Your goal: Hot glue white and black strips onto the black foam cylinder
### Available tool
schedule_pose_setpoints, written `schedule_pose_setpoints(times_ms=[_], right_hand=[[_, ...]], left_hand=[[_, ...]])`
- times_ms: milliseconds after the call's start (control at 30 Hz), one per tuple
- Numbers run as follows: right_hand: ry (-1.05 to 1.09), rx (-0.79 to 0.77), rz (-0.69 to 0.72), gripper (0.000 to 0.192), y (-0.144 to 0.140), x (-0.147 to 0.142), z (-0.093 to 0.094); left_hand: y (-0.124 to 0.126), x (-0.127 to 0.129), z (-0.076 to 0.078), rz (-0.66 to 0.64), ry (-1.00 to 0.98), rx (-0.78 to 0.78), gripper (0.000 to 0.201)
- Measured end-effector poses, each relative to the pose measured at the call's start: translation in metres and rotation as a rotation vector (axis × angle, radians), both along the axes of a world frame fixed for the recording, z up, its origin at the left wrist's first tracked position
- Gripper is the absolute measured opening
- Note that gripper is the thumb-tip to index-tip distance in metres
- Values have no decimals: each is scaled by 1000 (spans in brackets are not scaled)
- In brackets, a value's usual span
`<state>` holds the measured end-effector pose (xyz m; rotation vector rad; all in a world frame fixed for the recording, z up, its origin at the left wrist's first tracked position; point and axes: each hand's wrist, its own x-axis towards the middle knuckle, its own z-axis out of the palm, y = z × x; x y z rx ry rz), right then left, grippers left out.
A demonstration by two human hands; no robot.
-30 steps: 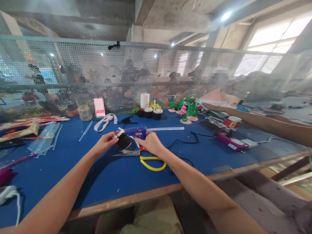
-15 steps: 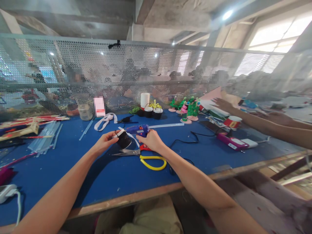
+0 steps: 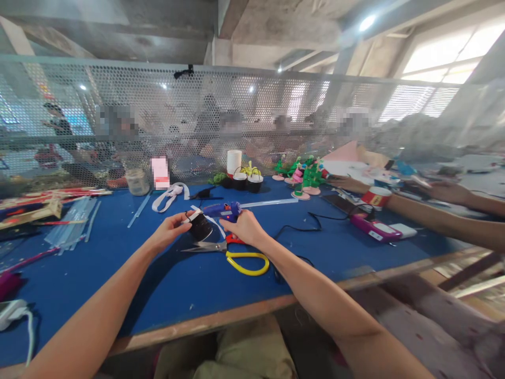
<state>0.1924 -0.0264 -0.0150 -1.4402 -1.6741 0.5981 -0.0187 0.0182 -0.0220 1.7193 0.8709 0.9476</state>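
Head view: a small black pot (image 3: 200, 226) is held above the blue surface (image 3: 118, 268), clamped in the left hand (image 3: 168, 231). A blue glue gun (image 3: 223, 210) is gripped in the right hand (image 3: 240, 227), nozzle set against the pot. Yellow-handled scissors (image 3: 232, 255) are laid just below both hands. Risk noted: left fingers (image 3: 182, 217) sit close to the hot nozzle, so a burn or stray glue is judged possible. A co-worker's arm (image 3: 434, 218) is stretched across at right.
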Motion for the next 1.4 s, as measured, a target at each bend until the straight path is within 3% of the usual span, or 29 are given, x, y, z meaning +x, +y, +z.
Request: schedule_pose_setpoints(times_ms=[400,600,767,1133,1300,1400], right_hand=[[-101,154,-1,23,-6,-7,-3],[-75,101,25,25,-10,-10,1],[-29,33,-21,24,2,0,0],[203,-49,52,17,20,11,-8],[403,-34,-62,10,36,29,-2],[341,-23,-176,7,51,47,10]], left_hand=[[1,0,-2,-11,-5,5,22],[1,0,-3,-24,-18,3,23],[-1,2,1,17,-1,6,27],[0,2,0,28,-5,-1,29],[2,0,-1,5,17,27,27],[1,1,0,3,24,41,28]])
